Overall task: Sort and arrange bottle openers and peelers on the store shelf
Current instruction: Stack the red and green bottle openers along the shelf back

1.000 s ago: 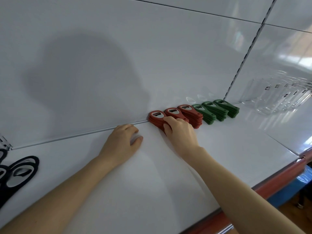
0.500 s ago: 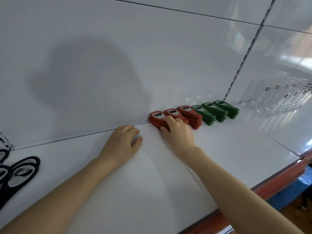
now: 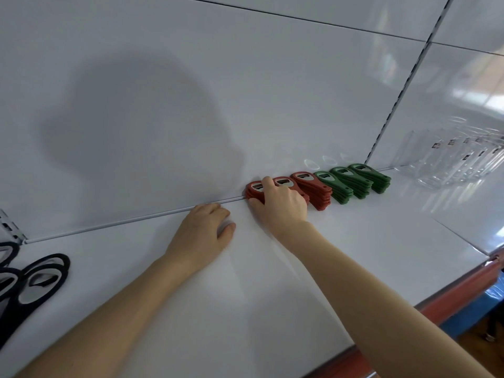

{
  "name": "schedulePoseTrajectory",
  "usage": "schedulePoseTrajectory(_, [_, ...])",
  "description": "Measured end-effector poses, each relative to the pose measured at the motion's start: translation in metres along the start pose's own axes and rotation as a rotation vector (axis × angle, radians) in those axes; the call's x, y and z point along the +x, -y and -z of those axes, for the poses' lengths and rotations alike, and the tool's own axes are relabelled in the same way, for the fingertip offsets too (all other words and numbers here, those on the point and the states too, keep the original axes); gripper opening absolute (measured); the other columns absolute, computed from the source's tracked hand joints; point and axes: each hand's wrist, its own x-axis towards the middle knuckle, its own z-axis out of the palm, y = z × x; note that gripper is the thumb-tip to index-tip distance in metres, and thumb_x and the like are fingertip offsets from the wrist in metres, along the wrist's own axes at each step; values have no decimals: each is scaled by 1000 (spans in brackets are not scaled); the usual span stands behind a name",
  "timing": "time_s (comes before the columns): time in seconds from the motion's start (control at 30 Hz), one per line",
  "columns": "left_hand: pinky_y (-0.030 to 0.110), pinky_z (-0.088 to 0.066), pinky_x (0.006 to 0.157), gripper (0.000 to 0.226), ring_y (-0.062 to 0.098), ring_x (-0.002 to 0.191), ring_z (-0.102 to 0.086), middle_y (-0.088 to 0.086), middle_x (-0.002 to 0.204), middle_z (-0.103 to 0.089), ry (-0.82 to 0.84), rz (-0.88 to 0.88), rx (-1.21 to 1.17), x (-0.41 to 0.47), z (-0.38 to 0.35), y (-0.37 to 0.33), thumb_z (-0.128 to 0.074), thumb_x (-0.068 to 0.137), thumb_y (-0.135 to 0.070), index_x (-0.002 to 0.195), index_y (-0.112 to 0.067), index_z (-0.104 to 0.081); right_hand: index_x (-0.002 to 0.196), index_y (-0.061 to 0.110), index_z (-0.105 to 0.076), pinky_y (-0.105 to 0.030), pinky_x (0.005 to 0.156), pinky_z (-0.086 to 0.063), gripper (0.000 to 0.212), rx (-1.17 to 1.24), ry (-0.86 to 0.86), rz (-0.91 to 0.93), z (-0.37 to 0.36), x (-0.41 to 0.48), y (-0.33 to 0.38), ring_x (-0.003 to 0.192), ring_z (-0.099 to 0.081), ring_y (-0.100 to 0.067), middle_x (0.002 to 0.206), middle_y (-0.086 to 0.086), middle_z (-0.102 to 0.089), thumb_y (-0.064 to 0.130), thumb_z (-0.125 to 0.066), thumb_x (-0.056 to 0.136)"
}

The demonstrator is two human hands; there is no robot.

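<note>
A white store shelf runs under a glossy white back panel, with six piles of bottle openers lined against the panel toward one o'clock: three red, then three green piles farther right. The person's right hand grips the leftmost red pile, fingers curled over its top and the thumb pressed against its near side. That hand also covers much of the second red pile, so how squarely that one sits cannot be told. The left hand rests on the bare shelf at eleven o'clock, just beside the gripped pile, fingers loosely bent and holding nothing. Black tools lie at nine o'clock, well apart, and clear containers stand at two o'clock. The piles look loose and sit close together, so the likely trouble is a sideways shove or an uneven squeeze. That could fan the gripped pile out or push it into its red neighbours, skewing the row. With the left hand off the pile, nothing braces its open left side.
</note>
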Motion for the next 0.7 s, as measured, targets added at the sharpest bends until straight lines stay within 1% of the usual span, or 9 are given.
schedulePoseTrajectory(0.13, [27, -38, 87, 52, 29, 104, -53, 10, 107, -63, 9, 5, -3, 0, 0, -1, -37, 80, -43, 102, -4, -66, 114, 10, -43, -34, 63, -33, 30, -51, -4, -18, 0, 3, 0, 96, -58, -35, 104, -14, -62, 34, -42, 96])
schedulePoseTrajectory(0.27, [30, -42, 83, 62, 30, 96, -56, 10, 98, -65, -13, -7, -2, 0, -1, 2, -28, 76, -49, 94, -4, -67, 113, 10, -44, -33, 63, -33, 30, -28, 4, -12, 1, 1, 0, 96, -58, -35, 105, -13, -61, 33, -43, 95])
schedulePoseTrajectory(0.47, [31, -44, 79, 59, 31, 90, -57, 11, 92, -65, -12, -12, 4, 1, -1, 3, -29, 77, -47, 89, -3, -67, 119, 12, -46, -31, 67, -34, 32, 81, 29, 11, 7, -15, -11, 100, -56, -33, 109, -12, -59, 30, -45, 93])
schedulePoseTrajectory(0.53, [29, -42, 76, 57, 31, 87, -57, 11, 89, -64, -12, -9, 3, 1, -1, 3, -30, 78, -46, 86, -2, -66, 125, 14, -46, -33, 72, -38, 35, 151, 66, 22, 9, -22, -18, 103, -54, -33, 112, -13, -58, 27, -47, 93])
schedulePoseTrajectory(0.6, [27, -38, 75, 55, 31, 86, -58, 13, 88, -64, -19, -17, -3, 0, -1, 3, -32, 78, -44, 85, -2, -67, 130, 15, -46, -35, 82, -43, 38, 239, 90, 37, 10, -26, -24, 105, -52, -32, 115, -14, -58, 21, -49, 92])
schedulePoseTrajectory(0.63, [26, -37, 75, 54, 32, 86, -59, 13, 88, -65, -21, -21, -6, -1, -1, 3, -33, 78, -43, 86, -2, -67, 131, 16, -46, -37, 87, -43, 39, 268, 92, 45, 9, -26, -27, 106, -52, -31, 116, -14, -58, 19, -50, 92])
schedulePoseTrajectory(0.7, [25, -35, 75, 52, 32, 85, -60, 14, 88, -66, -9, -19, -9, -1, 0, 2, -34, 79, -41, 86, -3, -68, 133, 16, -46, -37, 91, -42, 40, 301, 87, 53, 8, -27, -30, 109, -52, -30, 118, -14, -58, 16, -51, 92])
